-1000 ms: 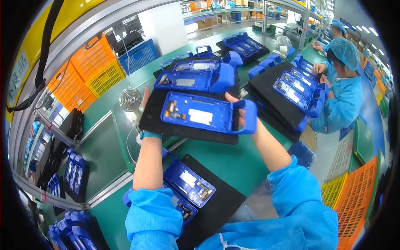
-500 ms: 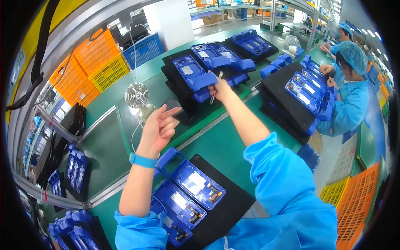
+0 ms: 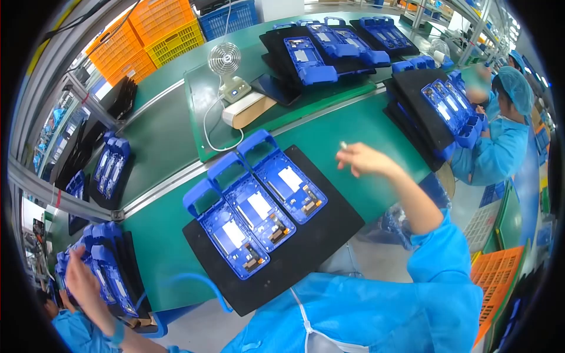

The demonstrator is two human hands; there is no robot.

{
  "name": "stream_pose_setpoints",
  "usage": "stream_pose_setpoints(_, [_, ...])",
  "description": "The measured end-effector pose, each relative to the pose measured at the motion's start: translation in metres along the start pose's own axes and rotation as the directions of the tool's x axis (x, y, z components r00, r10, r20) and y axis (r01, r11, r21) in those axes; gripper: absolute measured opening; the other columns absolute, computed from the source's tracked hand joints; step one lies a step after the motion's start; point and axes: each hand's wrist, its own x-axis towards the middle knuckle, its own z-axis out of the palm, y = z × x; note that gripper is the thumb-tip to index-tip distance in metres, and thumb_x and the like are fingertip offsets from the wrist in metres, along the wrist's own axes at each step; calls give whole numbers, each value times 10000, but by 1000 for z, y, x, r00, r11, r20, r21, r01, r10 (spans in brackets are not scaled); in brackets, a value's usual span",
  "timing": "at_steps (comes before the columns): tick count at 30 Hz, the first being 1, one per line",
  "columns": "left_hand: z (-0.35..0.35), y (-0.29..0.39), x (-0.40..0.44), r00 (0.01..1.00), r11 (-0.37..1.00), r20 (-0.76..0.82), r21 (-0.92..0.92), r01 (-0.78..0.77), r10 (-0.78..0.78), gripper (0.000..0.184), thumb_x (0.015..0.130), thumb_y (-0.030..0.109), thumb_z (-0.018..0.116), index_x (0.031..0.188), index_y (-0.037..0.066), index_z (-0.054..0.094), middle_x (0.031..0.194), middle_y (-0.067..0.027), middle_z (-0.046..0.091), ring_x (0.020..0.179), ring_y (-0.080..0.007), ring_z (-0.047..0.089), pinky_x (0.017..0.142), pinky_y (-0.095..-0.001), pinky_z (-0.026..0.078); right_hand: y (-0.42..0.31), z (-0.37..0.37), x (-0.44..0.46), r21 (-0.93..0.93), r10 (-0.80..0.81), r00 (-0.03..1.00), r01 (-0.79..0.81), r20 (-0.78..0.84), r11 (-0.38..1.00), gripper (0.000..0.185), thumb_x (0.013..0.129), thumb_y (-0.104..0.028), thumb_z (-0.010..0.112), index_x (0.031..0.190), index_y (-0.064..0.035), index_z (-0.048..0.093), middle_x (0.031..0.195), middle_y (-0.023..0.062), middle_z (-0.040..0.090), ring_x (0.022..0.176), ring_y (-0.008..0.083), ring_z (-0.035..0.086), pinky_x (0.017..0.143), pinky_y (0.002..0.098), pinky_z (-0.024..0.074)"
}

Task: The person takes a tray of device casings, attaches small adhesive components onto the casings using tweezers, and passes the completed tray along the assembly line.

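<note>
Three blue plastic housings (image 3: 257,203) with circuit parts and white labels lie side by side on a black board (image 3: 329,235) in front of me. To the right of them, my right hand (image 3: 365,160) is raised over the green table. Its fingers pinch a slim metal tool (image 3: 343,145), of which only a short silvery end shows. At the far left, my left hand (image 3: 83,282) has its fingers stretched out and somewhat blurred. It is in front of a stack of blue housings (image 3: 112,270); whether it touches them I cannot tell.
A small fan (image 3: 225,59) stands behind the board, its cable curving onto the table. More blue housings (image 3: 303,59) sit on black boards at the back. Co-workers in blue gowns (image 3: 503,141) are on the right, another person's sleeve (image 3: 73,329) at lower left. Orange crates (image 3: 159,20) stand behind.
My right hand has drawn back from the far housings, tool still in it. My left hand has swung from near the fan to the stack at left. The view has tilted down.
</note>
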Motion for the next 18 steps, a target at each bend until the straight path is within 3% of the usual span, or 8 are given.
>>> stream_pose_setpoints(2, [18, -32, -27, 972, 716, 57, 666, -207, 229, 352, 918, 215, 401, 837, -61, 604, 652, -110, 594, 559, -206, 552, 547, -321, 441, 6, 25, -9, 22, -55, 993, 53, 105, 998, 378, 871, -293, 490, 992, 64, 523, 817, 105, 620, 470, 102, 498, 431, 248, 396])
stream_pose_setpoints(4, [63, -59, -72, 957, 800, 270, 594, -77, -109, 328, 884, 202, 450, 734, -48, 600, 609, -137, 570, 577, -183, 556, 546, -335, 424, 7, 45, -13, -205, -135, 989, 120, -60, 971, 465, 796, -387, 587, 940, 54, 556, 770, 118, 596, 602, 154, 545, 552, 274, 437])
stream_pose_setpoints(5, [92, -60, -85, 862, 748, 245, 630, 206, -443, 306, 878, 185, 470, 717, -59, 562, 517, -78, 479, 512, -146, 498, 485, -305, 382, 16, 53, -10, -271, -256, 950, 202, -178, 941, 496, 767, -417, 615, 917, 52, 568, 762, 124, 587, 666, 171, 560, 601, 280, 446])
stream_pose_setpoints(7, [124, -120, -99, 906, 908, 238, 326, 264, -349, 314, 879, 274, 516, 832, -20, 614, 463, 44, 322, 369, -47, 342, 330, -231, 243, 2, 50, -13, -235, -166, 975, 128, -149, 964, 486, 711, -378, 687, 911, 51, 574, 789, 118, 581, 775, 187, 558, 676, 284, 441])
stream_pose_setpoints(10, [169, -77, -93, 801, 825, 199, 159, 542, -565, 289, 871, 244, 543, 853, -38, 601, 470, 68, 312, 363, -17, 294, 325, -191, 195, 13, 45, -5, -82, -120, 991, 114, -66, 990, 450, 626, -212, 768, 933, 42, 559, 797, 86, 577, 766, 179, 556, 669, 282, 438])
stream_pose_setpoints(13, [178, -73, -93, 817, 838, 223, -3, 546, -532, 259, 855, 199, 565, 770, -43, 600, 478, 45, 374, 346, -35, 292, 320, -222, 187, 10, 46, -15, -157, -72, 993, 57, -92, 986, 405, 630, -202, 764, 885, 35, 557, 789, 82, 576, 763, 177, 554, 667, 278, 437])
stream_pose_setpoints(15, [169, -81, -93, 838, 875, 255, 105, 472, -483, 243, 849, 193, 572, 836, -48, 600, 545, -3, 451, 414, -70, 386, 391, -212, 276, 10, 41, -21, -204, -120, 988, 98, -99, 974, 364, 646, -186, 751, 869, 18, 549, 787, 78, 575, 758, 180, 553, 665, 281, 437])
stream_pose_setpoints(18, [153, -101, -104, 863, 902, 316, 311, 299, -394, 272, 837, 180, 585, 968, -57, 600, 678, -100, 606, 549, -140, 575, 533, -190, 456, -4, 35, -40, -96, 135, 991, -137, -19, 986, 362, 673, -205, 734, 933, -28, 555, 823, 82, 556, 786, 159, 529, 704, 289, 426])
